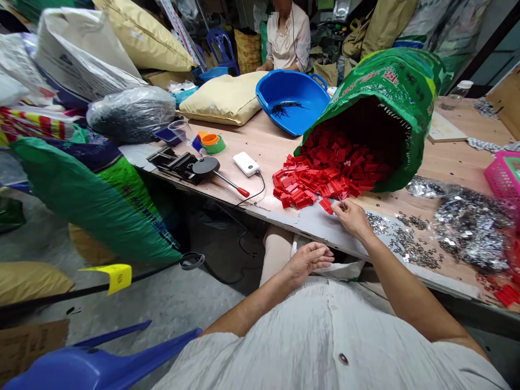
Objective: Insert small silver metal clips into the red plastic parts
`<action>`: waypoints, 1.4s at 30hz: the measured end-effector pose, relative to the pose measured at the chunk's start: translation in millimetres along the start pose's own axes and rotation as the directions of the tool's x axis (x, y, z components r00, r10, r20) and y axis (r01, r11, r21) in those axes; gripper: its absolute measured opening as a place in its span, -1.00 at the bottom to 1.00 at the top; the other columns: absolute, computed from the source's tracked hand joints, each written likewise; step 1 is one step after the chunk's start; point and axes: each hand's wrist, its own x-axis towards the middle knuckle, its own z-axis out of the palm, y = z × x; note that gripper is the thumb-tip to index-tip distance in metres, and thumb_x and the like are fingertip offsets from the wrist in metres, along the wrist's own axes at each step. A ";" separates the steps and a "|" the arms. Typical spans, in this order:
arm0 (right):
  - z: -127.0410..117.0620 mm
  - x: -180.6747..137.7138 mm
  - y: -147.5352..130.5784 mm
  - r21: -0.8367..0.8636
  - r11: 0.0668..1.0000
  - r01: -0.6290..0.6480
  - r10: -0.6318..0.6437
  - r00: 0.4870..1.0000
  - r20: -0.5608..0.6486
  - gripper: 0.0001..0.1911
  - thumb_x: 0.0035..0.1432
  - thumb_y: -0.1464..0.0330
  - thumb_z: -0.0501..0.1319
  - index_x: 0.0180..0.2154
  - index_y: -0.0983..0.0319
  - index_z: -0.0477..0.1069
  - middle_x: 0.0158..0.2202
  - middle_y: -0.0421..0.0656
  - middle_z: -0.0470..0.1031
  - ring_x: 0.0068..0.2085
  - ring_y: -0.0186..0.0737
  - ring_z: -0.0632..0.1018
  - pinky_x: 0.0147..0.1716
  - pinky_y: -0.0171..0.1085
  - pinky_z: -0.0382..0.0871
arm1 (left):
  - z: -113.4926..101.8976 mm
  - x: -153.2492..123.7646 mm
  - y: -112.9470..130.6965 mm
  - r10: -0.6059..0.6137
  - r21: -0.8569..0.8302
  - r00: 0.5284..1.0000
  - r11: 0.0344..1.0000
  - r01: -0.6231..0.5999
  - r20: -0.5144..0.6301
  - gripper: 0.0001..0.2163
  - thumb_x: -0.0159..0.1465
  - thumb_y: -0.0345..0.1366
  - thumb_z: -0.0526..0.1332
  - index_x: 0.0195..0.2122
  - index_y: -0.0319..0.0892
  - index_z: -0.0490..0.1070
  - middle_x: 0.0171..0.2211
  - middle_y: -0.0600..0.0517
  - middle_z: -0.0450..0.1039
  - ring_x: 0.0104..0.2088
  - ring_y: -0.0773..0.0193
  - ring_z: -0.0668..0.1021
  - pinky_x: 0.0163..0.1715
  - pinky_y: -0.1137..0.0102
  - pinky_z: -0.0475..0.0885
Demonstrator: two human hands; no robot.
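A green sack (382,86) lies on its side on the wooden table (268,151), spilling many red plastic pieces (320,173). My right hand (351,216) reaches to the near edge of that pile, its fingers pinched on a red piece (327,206). My left hand (309,259) rests below the table edge over my lap, fingers loosely curled and apart, holding nothing I can see. A white bag (341,269) lies just beyond it. Small silver metal parts (410,244) lie scattered to the right of my right hand.
A blue basin (290,100) stands behind the sack, with another person seated beyond it. A white power bank (246,163) with cable, a black tool with red handle (211,169), tape rolls (212,143), a pink basket (504,176) and stuffed sacks surround the table. A blue chair (93,360) is at left.
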 end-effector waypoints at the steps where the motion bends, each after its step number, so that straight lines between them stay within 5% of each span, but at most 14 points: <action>1: -3.6 -9.4 3.6 0.137 0.990 -0.034 0.025 0.998 0.065 -0.66 0.13 0.06 0.18 -0.46 0.20 0.36 -0.53 -0.22 0.41 -0.49 -0.29 0.38 -0.47 -0.31 0.17 | 3.7 -0.6 5.0 0.040 -0.003 0.999 0.999 -0.040 0.010 -0.63 0.10 -0.15 0.43 -0.18 -0.27 0.42 -0.21 -0.15 0.53 -0.17 0.14 0.61 -0.06 0.25 0.45; 5: -8.4 -54.1 14.5 0.560 0.752 -0.349 0.098 0.898 0.428 -0.53 0.00 -0.06 0.27 -0.41 0.22 0.32 -0.56 -0.31 0.28 -0.62 -0.45 0.16 -0.61 -0.36 -0.04 | 19.8 1.8 20.7 0.237 -0.043 0.971 0.970 -0.238 -0.042 -0.42 0.05 -0.18 0.47 0.07 -0.15 0.31 -0.14 -0.09 0.54 -0.12 0.16 0.60 0.01 0.22 0.41; 8: -4.6 -84.7 18.5 0.621 0.618 -0.483 0.070 0.820 0.568 -0.50 -0.03 -0.07 0.31 -0.40 0.23 0.30 -0.52 -0.30 0.28 -0.61 -0.49 0.11 -0.62 -0.39 -0.12 | 31.5 5.9 22.2 0.292 -0.030 0.956 0.956 -0.293 -0.030 -0.39 0.05 -0.21 0.47 0.11 -0.11 0.31 -0.06 -0.09 0.53 -0.05 0.16 0.58 0.00 0.27 0.41; 10: -2.9 -99.6 21.0 0.633 0.593 -0.497 0.061 0.813 0.580 -0.49 -0.02 -0.08 0.30 -0.40 0.24 0.31 -0.49 -0.28 0.32 -0.60 -0.50 0.11 -0.63 -0.39 -0.13 | 37.5 7.9 18.4 0.282 -0.018 0.959 0.959 -0.282 -0.014 -0.51 0.06 -0.20 0.46 0.00 -0.17 0.41 -0.07 -0.09 0.53 -0.06 0.14 0.57 -0.05 0.30 0.44; 13: -9.1 -114.1 30.1 0.618 0.655 -0.435 0.062 0.846 0.529 -0.49 0.04 -0.09 0.25 -0.38 0.25 0.36 -0.45 -0.26 0.37 -0.60 -0.48 0.14 -0.61 -0.37 -0.07 | 42.1 8.5 11.1 0.225 -0.037 0.974 0.974 -0.225 -0.011 -0.65 0.07 -0.20 0.45 -0.18 -0.22 0.46 -0.18 -0.05 0.54 -0.17 0.18 0.60 -0.16 0.34 0.48; 16: -29.9 -122.6 50.5 0.512 0.816 -0.269 0.084 0.931 0.356 -0.57 0.14 -0.03 0.20 -0.32 0.24 0.43 -0.44 -0.24 0.41 -0.51 -0.38 0.31 -0.51 -0.34 0.15 | 42.4 6.9 7.2 0.139 -0.070 0.990 0.988 -0.140 -0.012 -0.65 0.09 -0.18 0.43 -0.16 -0.20 0.43 -0.28 0.03 0.52 -0.25 0.22 0.61 -0.24 0.31 0.52; 19: -60.7 -126.1 78.7 0.244 0.963 -0.118 0.103 0.992 0.073 -0.68 0.19 0.09 0.20 -0.28 0.21 0.48 -0.34 -0.19 0.51 -0.30 -0.22 0.48 -0.27 -0.25 0.30 | 41.7 6.0 5.7 0.090 -0.045 0.995 0.995 -0.091 -0.031 -0.62 0.10 -0.12 0.42 -0.14 -0.18 0.41 -0.32 0.05 0.49 -0.33 0.24 0.61 -0.40 0.38 0.51; 23: -94.8 -121.4 107.9 -0.212 0.971 -0.107 0.053 0.968 -0.246 -0.77 0.21 0.22 0.16 -0.25 0.18 0.53 -0.24 -0.09 0.57 -0.21 -0.09 0.53 -0.19 -0.17 0.32 | 44.2 6.9 3.1 0.047 0.019 0.998 0.999 -0.046 -0.031 -0.61 0.12 -0.10 0.41 -0.11 -0.19 0.42 -0.25 -0.01 0.51 -0.34 0.26 0.62 -0.48 0.49 0.44; 28: -102.0 -107.7 113.3 -0.461 0.883 -0.091 -0.026 0.970 -0.243 -0.75 0.25 0.26 0.12 -0.23 0.19 0.55 -0.22 -0.04 0.55 -0.19 -0.06 0.52 -0.21 -0.15 0.33 | 49.1 5.5 2.5 -0.009 0.041 0.999 0.999 0.007 0.045 -0.47 0.13 -0.31 0.41 0.13 -0.08 0.36 0.06 -0.10 0.43 -0.13 0.14 0.63 -0.19 0.35 0.53; 33: -94.5 -97.4 107.6 -0.536 0.834 -0.127 0.019 0.979 -0.204 -0.78 0.24 0.27 0.14 -0.22 0.16 0.55 -0.20 -0.05 0.54 -0.26 -0.10 0.50 -0.31 -0.18 0.29 | 48.2 4.1 2.9 -0.019 0.025 0.995 1.000 0.016 0.101 -0.39 0.09 -0.42 0.42 0.18 -0.05 0.33 0.14 -0.13 0.38 -0.06 0.09 0.61 0.02 0.18 0.48; 42: -95.4 -91.3 104.4 -0.470 0.873 -0.130 0.028 0.975 -0.219 -0.83 0.18 0.27 0.15 -0.25 0.17 0.47 -0.31 -0.11 0.54 -0.35 -0.15 0.49 -0.38 -0.24 0.22 | 51.0 4.5 6.3 0.022 0.028 0.995 0.999 -0.025 0.095 -0.45 0.10 -0.28 0.44 0.13 -0.17 0.39 -0.07 -0.13 0.54 -0.22 0.13 0.65 -0.24 0.35 0.51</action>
